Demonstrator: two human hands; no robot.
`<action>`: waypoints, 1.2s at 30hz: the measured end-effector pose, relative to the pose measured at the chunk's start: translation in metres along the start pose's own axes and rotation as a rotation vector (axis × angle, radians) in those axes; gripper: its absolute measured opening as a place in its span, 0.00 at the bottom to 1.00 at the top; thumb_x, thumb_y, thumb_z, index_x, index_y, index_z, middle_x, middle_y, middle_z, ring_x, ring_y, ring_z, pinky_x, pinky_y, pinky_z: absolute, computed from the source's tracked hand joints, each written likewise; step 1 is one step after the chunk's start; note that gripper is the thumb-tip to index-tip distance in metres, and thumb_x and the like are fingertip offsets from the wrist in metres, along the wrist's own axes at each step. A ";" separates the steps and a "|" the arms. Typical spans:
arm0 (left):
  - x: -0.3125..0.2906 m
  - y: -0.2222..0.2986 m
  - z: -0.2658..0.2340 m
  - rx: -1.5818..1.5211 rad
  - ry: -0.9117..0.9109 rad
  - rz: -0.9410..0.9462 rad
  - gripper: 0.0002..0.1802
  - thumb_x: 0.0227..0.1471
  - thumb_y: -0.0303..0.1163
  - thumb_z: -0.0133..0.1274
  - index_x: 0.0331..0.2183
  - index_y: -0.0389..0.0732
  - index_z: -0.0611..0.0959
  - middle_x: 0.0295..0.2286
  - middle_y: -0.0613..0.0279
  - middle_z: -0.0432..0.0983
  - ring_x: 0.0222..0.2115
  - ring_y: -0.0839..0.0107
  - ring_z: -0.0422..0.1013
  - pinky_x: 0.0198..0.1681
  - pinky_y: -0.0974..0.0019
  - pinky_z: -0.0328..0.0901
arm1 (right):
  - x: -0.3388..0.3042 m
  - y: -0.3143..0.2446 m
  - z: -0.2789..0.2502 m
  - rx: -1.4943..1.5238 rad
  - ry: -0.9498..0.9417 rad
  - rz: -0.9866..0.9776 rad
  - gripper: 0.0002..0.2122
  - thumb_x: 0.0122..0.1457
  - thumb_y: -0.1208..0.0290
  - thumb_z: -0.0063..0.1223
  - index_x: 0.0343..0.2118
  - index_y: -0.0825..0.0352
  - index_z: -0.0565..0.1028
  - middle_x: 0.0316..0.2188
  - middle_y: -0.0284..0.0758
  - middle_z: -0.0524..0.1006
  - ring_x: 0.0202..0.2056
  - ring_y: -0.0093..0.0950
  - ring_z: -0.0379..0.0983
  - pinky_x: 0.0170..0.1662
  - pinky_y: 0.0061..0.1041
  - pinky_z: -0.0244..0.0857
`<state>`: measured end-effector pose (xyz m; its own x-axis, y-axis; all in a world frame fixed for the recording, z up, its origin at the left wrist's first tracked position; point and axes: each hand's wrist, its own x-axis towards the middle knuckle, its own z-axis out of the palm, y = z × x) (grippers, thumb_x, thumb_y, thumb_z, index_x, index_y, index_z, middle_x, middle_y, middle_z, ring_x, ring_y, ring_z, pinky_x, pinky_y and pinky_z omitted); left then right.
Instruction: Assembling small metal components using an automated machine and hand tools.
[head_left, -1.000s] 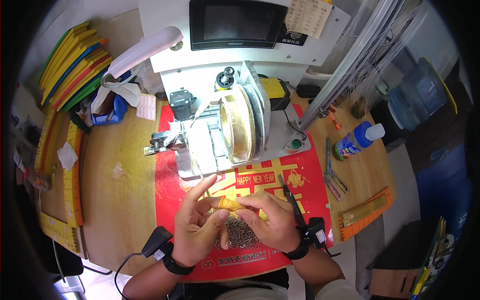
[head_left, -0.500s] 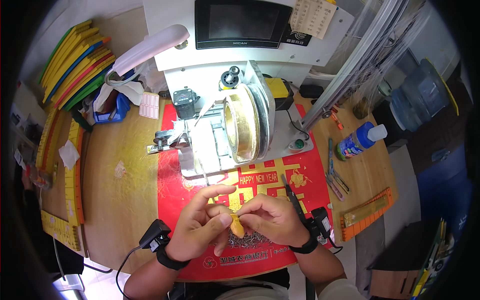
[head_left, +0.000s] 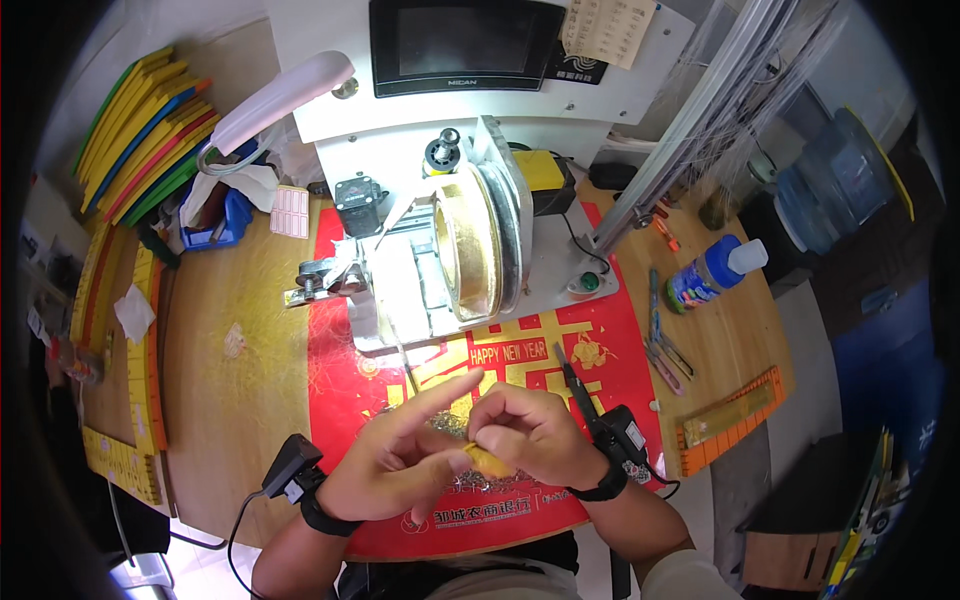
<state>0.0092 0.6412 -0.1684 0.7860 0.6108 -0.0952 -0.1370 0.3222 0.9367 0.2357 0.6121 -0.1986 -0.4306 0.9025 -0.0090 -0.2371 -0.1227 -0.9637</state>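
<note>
Yellow bundle (head_left: pixel 491 463) above the red mat (head_left: pixel 335 385), running lengthwise rightward and nearward from the left hand (head_left: pixel 400 455); pinched there by the thumb, index extended, and equally closely by the curled right hand (head_left: pixel 538 436).

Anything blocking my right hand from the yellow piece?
Nothing visible: the right hand already pinches the yellow piece, with the left hand at its other end. The metal bits lie on the mat, not between them.

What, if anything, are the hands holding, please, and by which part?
The left hand and right hand pinch a small yellow item near its upper left end.
</note>
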 end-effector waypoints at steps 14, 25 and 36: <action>-0.002 0.003 0.003 -0.224 -0.074 -0.021 0.46 0.61 0.24 0.41 0.72 0.52 0.37 0.64 0.33 0.56 0.30 0.60 0.83 0.25 0.77 0.63 | 0.003 -0.004 -0.003 -0.605 0.156 -0.348 0.14 0.59 0.76 0.65 0.48 0.69 0.78 0.37 0.37 0.82 0.36 0.28 0.81 0.40 0.25 0.74; 0.002 -0.029 0.021 -0.619 -0.247 0.046 0.53 0.62 0.55 0.52 0.71 0.67 0.33 0.68 0.45 0.49 0.38 0.44 0.81 0.21 0.73 0.54 | 0.007 -0.014 0.028 0.645 0.139 -0.501 0.17 0.74 0.50 0.38 0.44 0.61 0.68 0.19 0.22 0.64 0.20 0.15 0.59 0.38 0.25 0.64; -0.027 -0.042 0.087 -0.928 -0.288 0.609 0.37 0.66 0.62 0.40 0.70 0.58 0.59 0.67 0.44 0.51 0.63 0.34 0.57 0.35 0.47 0.80 | -0.013 -0.037 0.089 0.966 -0.014 -0.391 0.17 0.66 0.55 0.59 0.39 0.57 0.62 0.13 0.20 0.59 0.16 0.14 0.54 0.30 0.21 0.57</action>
<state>0.0466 0.5485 -0.1759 0.5292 0.6985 0.4818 -0.8398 0.5121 0.1801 0.1722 0.5684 -0.1390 -0.1825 0.9464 0.2664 -0.9555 -0.1068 -0.2748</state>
